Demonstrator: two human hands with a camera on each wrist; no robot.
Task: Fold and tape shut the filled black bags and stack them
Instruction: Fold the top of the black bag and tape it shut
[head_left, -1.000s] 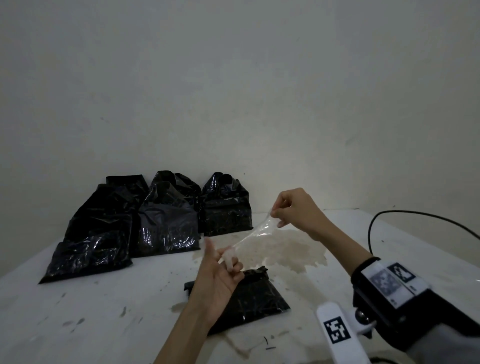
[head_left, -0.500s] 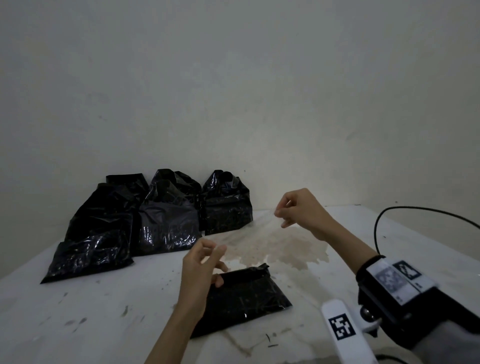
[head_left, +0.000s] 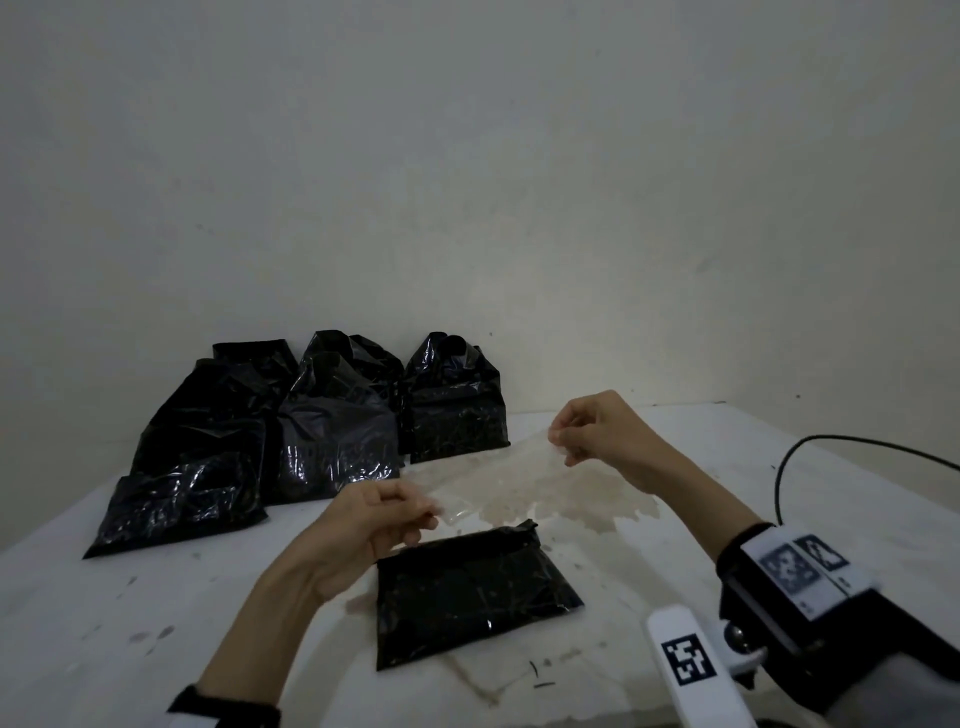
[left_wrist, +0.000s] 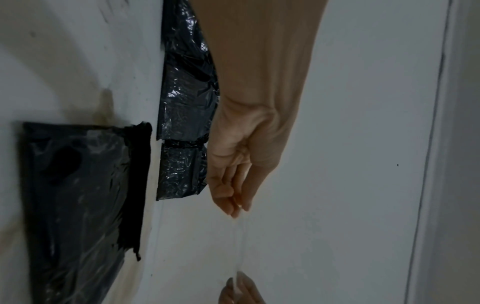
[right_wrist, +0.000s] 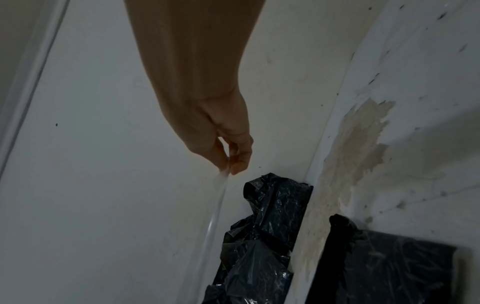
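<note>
A strip of clear tape (head_left: 493, 478) is stretched in the air between my hands. My left hand (head_left: 431, 512) pinches its near-left end and my right hand (head_left: 558, 447) pinches its far-right end. Just below and in front of the tape, a folded black bag (head_left: 467, 587) lies flat on the white table (head_left: 130, 613). The left wrist view shows my left hand (left_wrist: 237, 209) pinching the tape (left_wrist: 242, 242), with the folded bag (left_wrist: 78, 195) beside it. In the right wrist view, my right hand (right_wrist: 228, 166) pinches the tape (right_wrist: 218, 201) edge-on.
Several filled black bags (head_left: 332, 431) with loose open tops lean against the back wall at left. A brownish stain (head_left: 587, 493) marks the table under the tape. A black cable (head_left: 789, 467) runs along the right side. The wrist device (head_left: 795, 582) sits near the front right.
The left hand turned from palm-up with tape stuck to its fingers to a pinch on the tape's end. The tape went from a narrow twisted strip to a flat stretched one. The right hand barely moved.
</note>
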